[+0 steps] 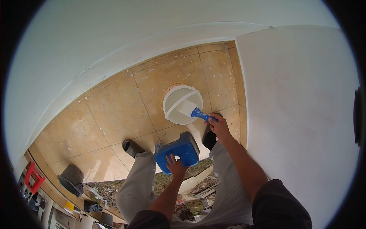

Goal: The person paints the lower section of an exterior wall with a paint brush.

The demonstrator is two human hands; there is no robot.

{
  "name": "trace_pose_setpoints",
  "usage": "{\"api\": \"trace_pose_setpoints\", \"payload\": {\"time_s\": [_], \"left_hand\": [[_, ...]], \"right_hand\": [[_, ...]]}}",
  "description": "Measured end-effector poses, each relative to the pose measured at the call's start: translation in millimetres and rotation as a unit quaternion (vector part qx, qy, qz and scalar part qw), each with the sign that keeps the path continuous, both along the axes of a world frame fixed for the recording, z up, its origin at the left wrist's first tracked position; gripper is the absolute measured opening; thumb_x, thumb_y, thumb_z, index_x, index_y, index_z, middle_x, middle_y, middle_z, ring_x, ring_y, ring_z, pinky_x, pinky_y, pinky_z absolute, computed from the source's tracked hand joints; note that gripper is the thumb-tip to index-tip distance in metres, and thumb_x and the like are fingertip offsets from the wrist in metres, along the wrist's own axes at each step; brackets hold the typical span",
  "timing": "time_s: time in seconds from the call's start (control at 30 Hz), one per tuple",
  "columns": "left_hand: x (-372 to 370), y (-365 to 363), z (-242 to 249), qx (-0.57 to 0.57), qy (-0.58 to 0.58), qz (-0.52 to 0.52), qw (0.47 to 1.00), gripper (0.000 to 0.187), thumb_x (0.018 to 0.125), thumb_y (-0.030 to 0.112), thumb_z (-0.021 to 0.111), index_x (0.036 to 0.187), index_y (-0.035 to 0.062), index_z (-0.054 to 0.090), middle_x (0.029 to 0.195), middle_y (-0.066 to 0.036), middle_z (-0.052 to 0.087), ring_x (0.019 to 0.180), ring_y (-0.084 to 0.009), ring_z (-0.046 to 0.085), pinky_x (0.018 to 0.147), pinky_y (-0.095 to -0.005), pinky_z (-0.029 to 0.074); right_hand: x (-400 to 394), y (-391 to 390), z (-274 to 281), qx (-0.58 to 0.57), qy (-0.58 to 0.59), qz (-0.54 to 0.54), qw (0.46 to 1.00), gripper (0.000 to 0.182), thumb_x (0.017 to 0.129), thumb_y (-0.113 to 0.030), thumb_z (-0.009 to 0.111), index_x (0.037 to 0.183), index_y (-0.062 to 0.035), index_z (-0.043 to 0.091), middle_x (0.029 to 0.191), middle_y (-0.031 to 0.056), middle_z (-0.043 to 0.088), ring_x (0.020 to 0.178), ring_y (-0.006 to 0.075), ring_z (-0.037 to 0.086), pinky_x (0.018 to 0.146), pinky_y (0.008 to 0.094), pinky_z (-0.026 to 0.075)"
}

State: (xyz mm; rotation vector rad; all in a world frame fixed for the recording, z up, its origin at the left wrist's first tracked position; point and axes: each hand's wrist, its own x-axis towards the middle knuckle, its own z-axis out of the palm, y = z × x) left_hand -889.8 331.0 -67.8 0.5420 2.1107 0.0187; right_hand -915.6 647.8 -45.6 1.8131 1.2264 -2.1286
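My right hand (219,125) grips the blue handle of a putty knife (192,110), whose wide blade dips into a white bucket (183,104) of white filler standing on the tiled floor (114,114). Below it, my left hand (176,166) holds a blue tray (178,152), fingers spread over its near edge. My legs in grey trousers and dark shoes (131,147) show beneath both hands.
White walls (301,114) close in on the right and on the left, meeting at a corner beyond the bucket. The tan tiles are speckled with white spots. A dark bucket (71,178) and a red frame (33,177) sit at lower left.
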Motion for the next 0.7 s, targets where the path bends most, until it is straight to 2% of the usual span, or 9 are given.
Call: {"api": "trace_pose_setpoints", "payload": {"time_s": [0.1,0.2,0.3,0.33,0.43,0.47,0.57,0.67,0.7], "left_hand": [[16.5,-12.4,-19.0,0.006,-0.003,-0.065,0.998,0.062,0.061,0.045,0.089,0.100,0.0015,0.068,0.151,-0.021,0.031,0.144,-0.0480,0.018,0.101,-0.0624,0.032],[31.5,-31.0,-34.9,0.038,0.016,-0.116,0.992,0.046,0.071,0.035,0.083,0.098,0.0022,0.068,0.148,-0.019,0.036,0.141,-0.0443,0.027,0.102,-0.0609,0.033],[41.6,-59.7,-51.7,0.086,0.040,-0.245,0.965,0.028,0.078,0.023,0.072,0.098,0.0040,0.069,0.133,-0.016,0.046,0.129,-0.0363,0.041,0.098,-0.0574,0.036],[25.9,-56.7,-44.5,0.099,-0.014,-0.265,0.959,0.018,0.078,0.015,0.065,0.093,0.0070,0.069,0.114,-0.012,0.052,0.112,-0.0297,0.049,0.093,-0.0519,0.038],[-20.3,-35.5,-52.9,0.188,-0.073,-0.272,0.941,0.022,0.075,0.015,0.070,0.096,0.0088,0.065,0.113,-0.010,0.055,0.118,-0.0285,0.049,0.095,-0.0454,0.039],[-32.6,-24.9,-65.0,0.213,-0.031,-0.297,0.930,0.033,0.071,0.019,0.077,0.098,0.0084,0.062,0.110,-0.011,0.056,0.110,-0.0308,0.056,0.089,-0.0451,0.045],[-51.1,4.9,-92.9,0.081,-0.079,-0.334,0.936,0.046,0.069,0.019,0.080,0.110,0.0085,0.061,0.106,-0.010,0.060,0.093,-0.0309,0.064,0.077,-0.0460,0.053],[-66.4,21.6,-127.6,0.103,-0.191,-0.438,0.873,0.053,0.066,0.024,0.087,0.110,0.0056,0.065,0.104,-0.015,0.066,0.087,-0.0350,0.069,0.075,-0.0459,0.057],[-66.0,27.5,-133.1,0.060,-0.245,-0.487,0.836,0.053,0.067,0.026,0.088,0.110,0.0044,0.066,0.105,-0.016,0.067,0.089,-0.0344,0.069,0.076,-0.0449,0.058]], "right_hand": [[-4.9,6.1,-1.7,0.005,-0.017,0.048,0.999,0.025,0.097,-0.013,0.058,0.119,-0.0006,0.062,0.087,0.0051,0.069,0.059,0.0033,0.043,0.054,0.0204,0.037],[-18.0,15.9,-2.4,0.022,-0.017,0.117,0.993,0.023,0.098,-0.010,0.057,0.118,-0.0008,0.062,0.086,0.0057,0.068,0.060,0.0041,0.044,0.053,0.0193,0.037],[-30.1,29.1,-0.5,0.028,-0.025,0.166,0.985,0.022,0.098,-0.009,0.056,0.117,-0.0009,0.063,0.086,0.0055,0.068,0.060,0.0042,0.044,0.053,0.0196,0.037],[-30.8,33.2,-3.4,0.021,-0.026,0.169,0.985,0.021,0.097,-0.008,0.056,0.116,-0.0008,0.063,0.086,0.0055,0.068,0.059,0.0042,0.044,0.053,0.0197,0.037],[-38.2,52.0,-11.3,0.013,-0.015,0.205,0.978,0.021,0.096,-0.007,0.056,0.115,-0.0006,0.064,0.085,0.0059,0.068,0.058,0.0045,0.044,0.052,0.0199,0.037],[-44.4,56.7,-10.9,0.019,-0.011,0.223,0.975,0.021,0.096,-0.007,0.056,0.114,-0.0004,0.064,0.085,0.0061,0.068,0.058,0.0046,0.044,0.052,0.0199,0.037],[-55.7,64.1,-18.6,0.024,0.000,0.238,0.971,0.021,0.094,-0.006,0.057,0.112,0.0008,0.065,0.083,0.0084,0.068,0.056,0.0049,0.044,0.051,0.0200,0.036],[-68.7,69.6,-18.1,0.033,0.001,0.272,0.962,0.021,0.094,-0.005,0.056,0.112,0.0014,0.065,0.082,0.0099,0.069,0.054,0.0054,0.043,0.047,0.0209,0.034],[-72.2,73.3,-18.9,0.021,-0.012,0.286,0.958,0.021,0.093,-0.005,0.056,0.111,0.0015,0.065,0.081,0.0102,0.069,0.053,0.0056,0.042,0.046,0.0213,0.033]]}}
